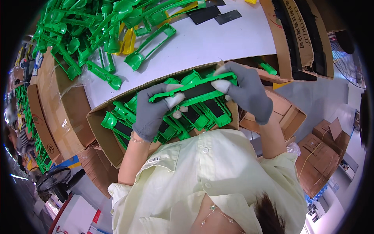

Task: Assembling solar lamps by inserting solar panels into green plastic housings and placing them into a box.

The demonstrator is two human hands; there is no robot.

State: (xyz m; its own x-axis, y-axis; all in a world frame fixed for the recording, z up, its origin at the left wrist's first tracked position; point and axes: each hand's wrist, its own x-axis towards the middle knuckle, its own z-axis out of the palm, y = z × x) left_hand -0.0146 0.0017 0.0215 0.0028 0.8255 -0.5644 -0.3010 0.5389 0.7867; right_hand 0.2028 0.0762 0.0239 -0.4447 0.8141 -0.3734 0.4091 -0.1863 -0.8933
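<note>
A green plastic frame with a black panel set in it [197, 91] is held level between my hands, above an open cardboard box [111, 151]. My left hand [152, 111], in a grey glove with pale fingertips, is closed on the frame's left end. My right hand [249, 90], gloved the same way, grips the right end with thumb and fingers. Inside the box lie several green frames [215, 113], many with black panels. My hands hide part of the box's contents.
Loose green plastic parts [82, 33] are heaped on the white table [237, 45], with yellow pieces [127, 41] among them. Flat black panels [203, 15] lie at the back. Cardboard cartons [68, 113] stand left and right, and a fan [54, 179] is at lower left.
</note>
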